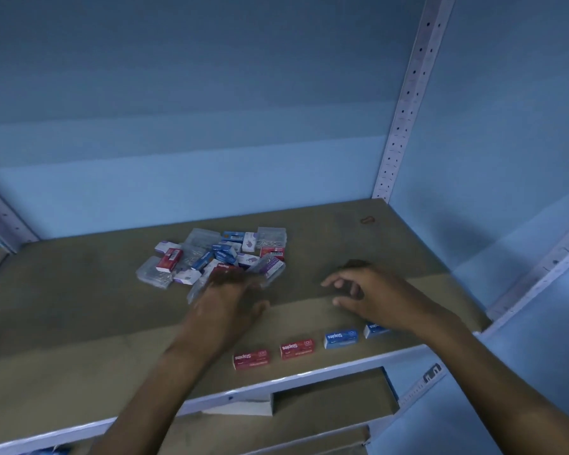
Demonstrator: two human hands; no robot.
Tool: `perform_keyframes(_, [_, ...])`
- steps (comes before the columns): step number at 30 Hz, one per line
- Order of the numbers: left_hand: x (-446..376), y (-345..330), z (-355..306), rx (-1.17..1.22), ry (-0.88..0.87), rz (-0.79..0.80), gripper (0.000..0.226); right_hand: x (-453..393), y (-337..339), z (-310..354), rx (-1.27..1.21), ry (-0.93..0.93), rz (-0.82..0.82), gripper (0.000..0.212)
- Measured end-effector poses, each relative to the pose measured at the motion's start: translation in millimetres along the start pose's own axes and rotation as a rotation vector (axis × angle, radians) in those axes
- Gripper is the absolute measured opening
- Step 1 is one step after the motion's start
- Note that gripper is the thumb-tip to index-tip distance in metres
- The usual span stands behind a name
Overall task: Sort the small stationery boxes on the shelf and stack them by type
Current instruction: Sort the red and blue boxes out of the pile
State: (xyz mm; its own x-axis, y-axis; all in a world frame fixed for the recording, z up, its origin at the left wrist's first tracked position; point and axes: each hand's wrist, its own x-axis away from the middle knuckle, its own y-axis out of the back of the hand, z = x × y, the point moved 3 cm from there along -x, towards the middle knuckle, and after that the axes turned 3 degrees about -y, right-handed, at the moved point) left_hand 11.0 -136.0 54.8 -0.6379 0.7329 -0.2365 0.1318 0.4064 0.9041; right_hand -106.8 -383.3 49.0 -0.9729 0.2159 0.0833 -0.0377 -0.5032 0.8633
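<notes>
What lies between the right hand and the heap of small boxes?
Nothing visible: only bare brown shelf board separates the open right hand from the mixed heap of red, blue, white and clear boxes; the blurred left hand reaches it separately.

Two bare forearms and hands, seen from a head-worn camera.

Both arms are uncovered from the lower edge of the picture to the fingertips, with no sleeve or cuff showing on either. The left hand (225,302) is smeared by motion blur, its fingers hard to tell apart; the right hand (372,292) is sharper, its fingers and thumb distinct. Wrists and fingers look unadorned, though the dim bluish light hides fine detail.
</notes>
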Motion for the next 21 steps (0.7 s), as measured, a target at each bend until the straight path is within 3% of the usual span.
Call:
perform_keyframes(4, [15, 21, 45, -0.014, 0.078, 0.022, 0.053, -27, -15, 28, 0.055, -0.001, 0.008, 0.045])
perform_keyframes(13, [26, 12, 93, -0.073, -0.016, 0.067, 0.062, -89, -59, 66, 0.088, -0.227, -0.083, 0.111])
perform_keyframes(21, [20, 8, 92, -0.058, -0.065, -0.018, 0.047, -96, -70, 72, 0.162, -0.208, -0.068, 0.098])
